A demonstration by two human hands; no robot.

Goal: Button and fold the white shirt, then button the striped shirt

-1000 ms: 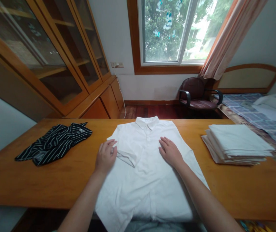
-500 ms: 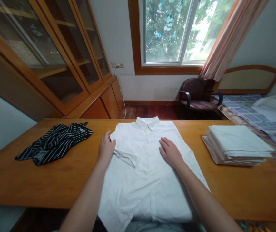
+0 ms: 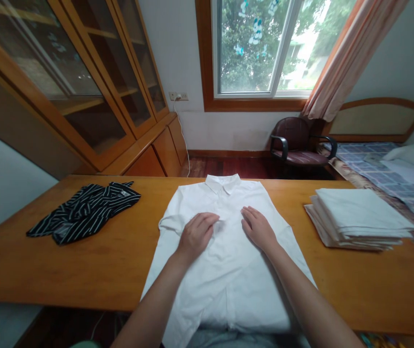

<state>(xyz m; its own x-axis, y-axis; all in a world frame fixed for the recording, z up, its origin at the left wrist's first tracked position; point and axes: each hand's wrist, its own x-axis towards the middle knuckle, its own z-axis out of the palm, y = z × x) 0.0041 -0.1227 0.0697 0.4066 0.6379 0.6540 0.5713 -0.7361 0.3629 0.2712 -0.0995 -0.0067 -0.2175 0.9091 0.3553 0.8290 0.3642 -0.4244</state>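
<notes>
A white collared shirt (image 3: 225, 270) lies front up on the wooden table, its collar at the far edge and its hem hanging over the near edge. Fingers of my left hand (image 3: 197, 235) are bent together over the left chest, closed on the shirt's cloth near the buttons; the fingertips are slightly blurred. My right hand (image 3: 259, 228) rests flat on the other side of the chest with its fingers stretched out. At the left, the shirt's sleeve bunches near the shoulder, and its cuff end is hidden by my left hand.
A crumpled black striped garment (image 3: 87, 210) lies on the left of the table (image 3: 127, 251). At the right is a stack of folded white cloths (image 3: 361, 217). Beyond the table stand a glass-door cabinet (image 3: 120, 96), an armchair (image 3: 296, 140) and a bed (image 3: 381, 162).
My left hand has moved right and inward, from the shirt's left sleeve edge to near the button line, and the sleeve shifted with it. My right hand stays in place.
</notes>
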